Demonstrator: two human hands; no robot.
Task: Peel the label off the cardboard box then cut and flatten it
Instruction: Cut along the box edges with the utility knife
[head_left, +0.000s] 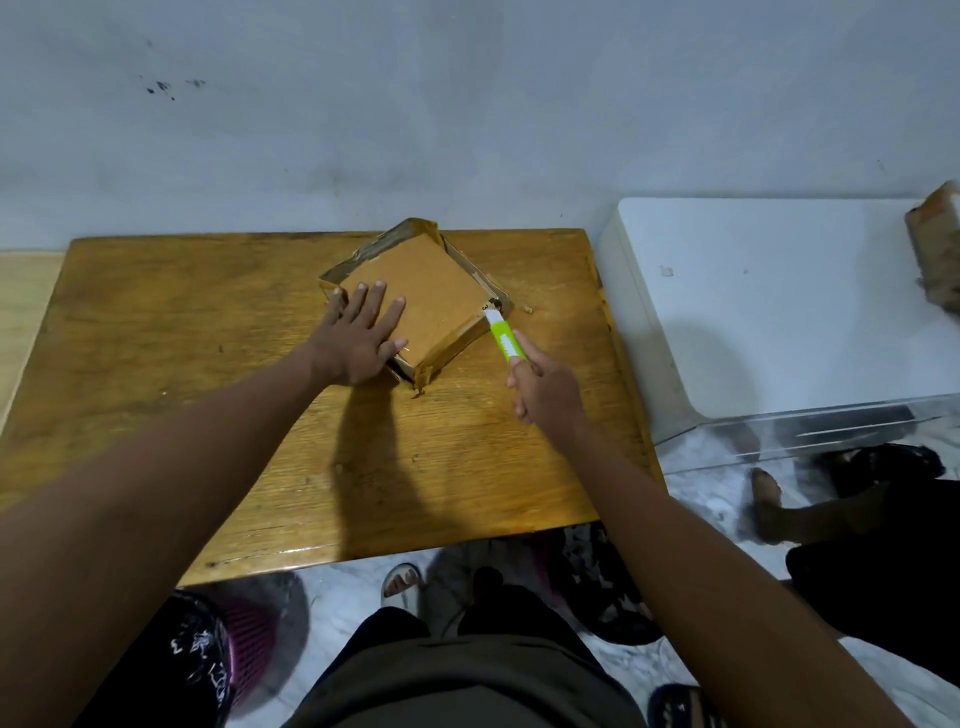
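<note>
A brown cardboard box (431, 291) lies on the wooden table (208, 364), turned like a diamond, with torn tape along its far edges. My left hand (358, 338) presses flat on the box's near-left part, fingers spread. My right hand (545, 387) grips a green and white utility knife (503, 338). The knife's tip touches the box's right corner. No label is visible on the top face.
A white low cabinet (779, 291) stands right of the table, with another brown box (935, 244) at its far right edge. A wall runs behind the table. On the floor are a purple basket (249, 639), sandals, and another person's foot (769, 499).
</note>
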